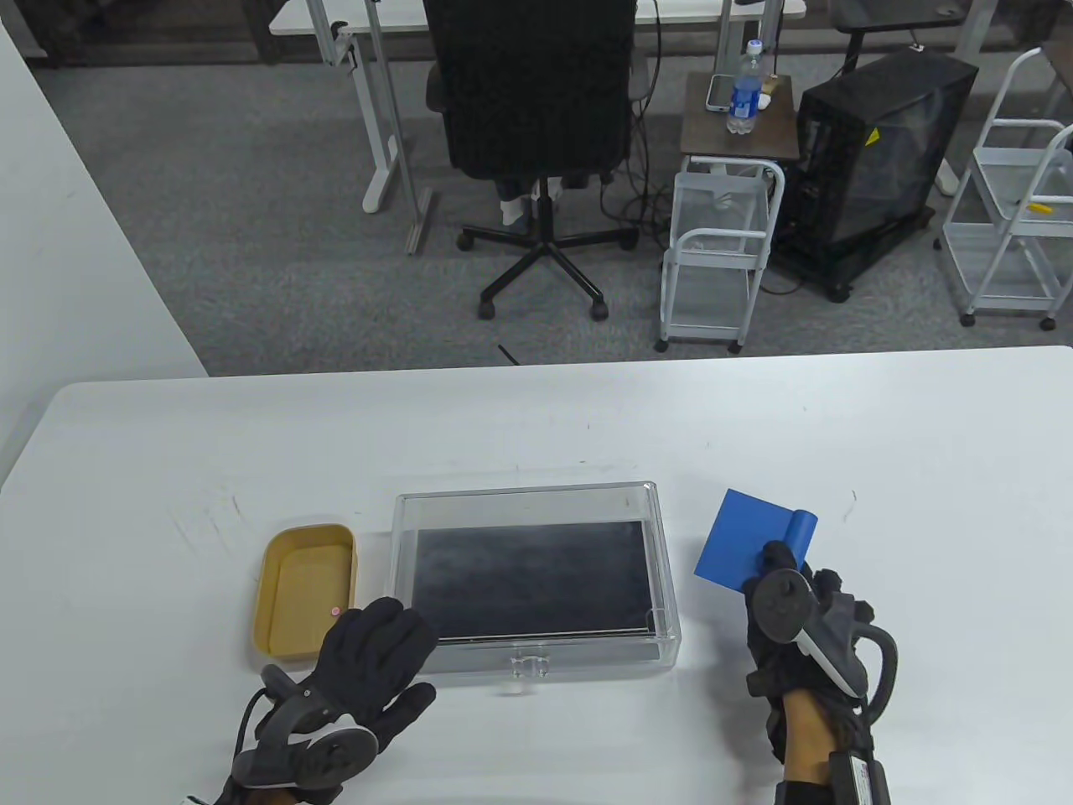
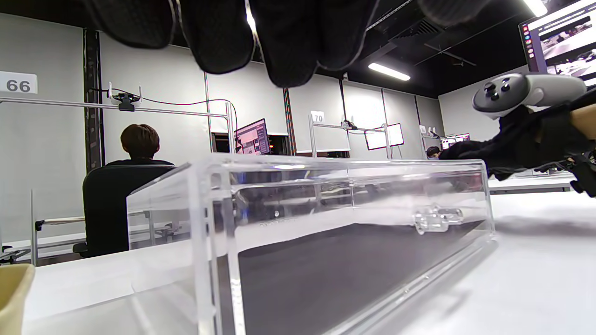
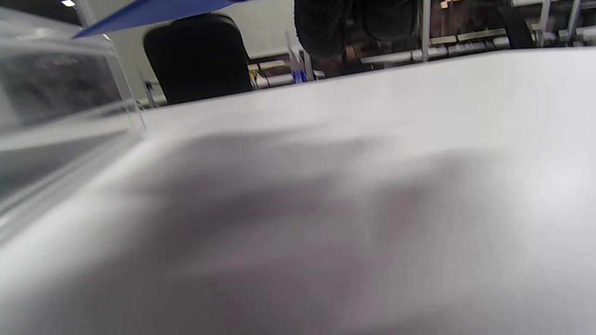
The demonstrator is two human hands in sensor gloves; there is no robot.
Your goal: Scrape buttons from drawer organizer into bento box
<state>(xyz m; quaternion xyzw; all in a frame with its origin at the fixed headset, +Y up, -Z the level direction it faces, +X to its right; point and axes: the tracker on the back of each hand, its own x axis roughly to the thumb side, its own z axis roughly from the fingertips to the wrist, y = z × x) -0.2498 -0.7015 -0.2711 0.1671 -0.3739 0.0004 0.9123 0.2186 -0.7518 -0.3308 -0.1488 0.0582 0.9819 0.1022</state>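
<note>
White bench (image 1: 536,419): clear drawer organizer (image 1: 536,579) at centre with dark liner, tan bento box (image 1: 306,587) just left holding one pink button (image 1: 334,612); left hand (image 1: 373,662) open, fingers spread at organizer's near-left corner; right hand (image 1: 796,620) gripping blue scraper (image 1: 746,541), raised right of organizer.

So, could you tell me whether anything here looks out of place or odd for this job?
One thing: the clear drawer organizer shows only its dark liner, no buttons visible in it. A single small pink button lies in the tan bento box. The right hand holds the blue scraper beside the organizer.
</note>
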